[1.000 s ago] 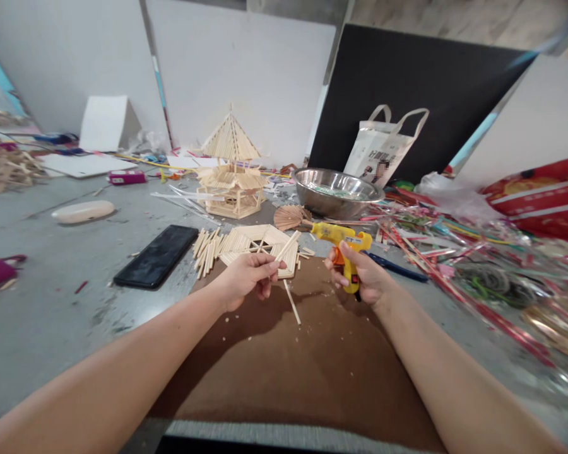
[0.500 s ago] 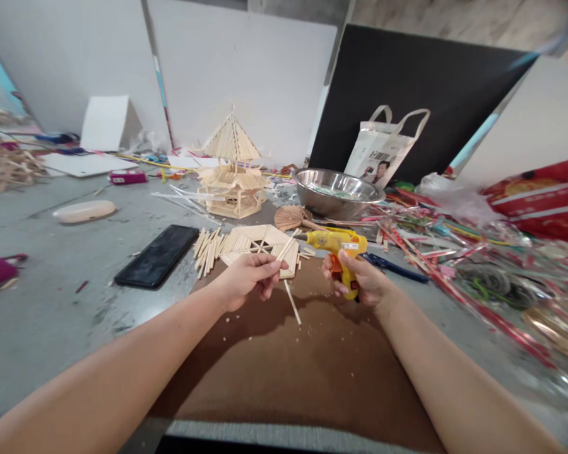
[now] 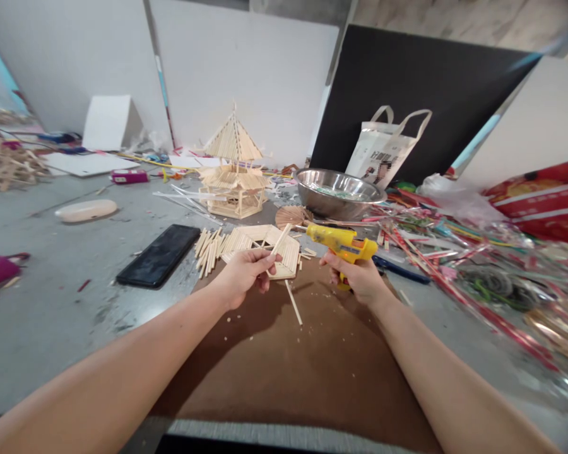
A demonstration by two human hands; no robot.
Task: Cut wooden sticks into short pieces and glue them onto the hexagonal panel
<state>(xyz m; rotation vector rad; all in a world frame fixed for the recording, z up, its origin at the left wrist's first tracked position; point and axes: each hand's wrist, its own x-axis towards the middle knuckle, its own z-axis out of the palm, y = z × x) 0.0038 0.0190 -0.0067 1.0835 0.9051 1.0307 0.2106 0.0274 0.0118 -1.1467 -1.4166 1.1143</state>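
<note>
My left hand point(image 3: 245, 274) pinches a short wooden stick point(image 3: 280, 238) that points up and to the right, over a flat hexagonal roof panel of sticks point(image 3: 260, 243). My right hand point(image 3: 357, 277) is wrapped round the grip of a yellow glue gun point(image 3: 341, 241); the nozzle points left, close to the stick's tip. Both hands hover above a brown board point(image 3: 303, 359). A loose stick point(image 3: 293, 301) lies on the board between the hands. A small heap of cut sticks point(image 3: 207, 247) lies left of the panel.
A black phone point(image 3: 158, 255) lies on the grey floor to the left. Behind stand a stick pagoda model point(image 3: 233, 167), a steel bowl point(image 3: 337, 190) and a white tote bag point(image 3: 383, 148). Colourful wrappers and chopstick sleeves point(image 3: 459, 252) litter the right side.
My right hand has brought the glue gun a little left and up toward the stick. My left hand has lifted the stick slightly over the panel.
</note>
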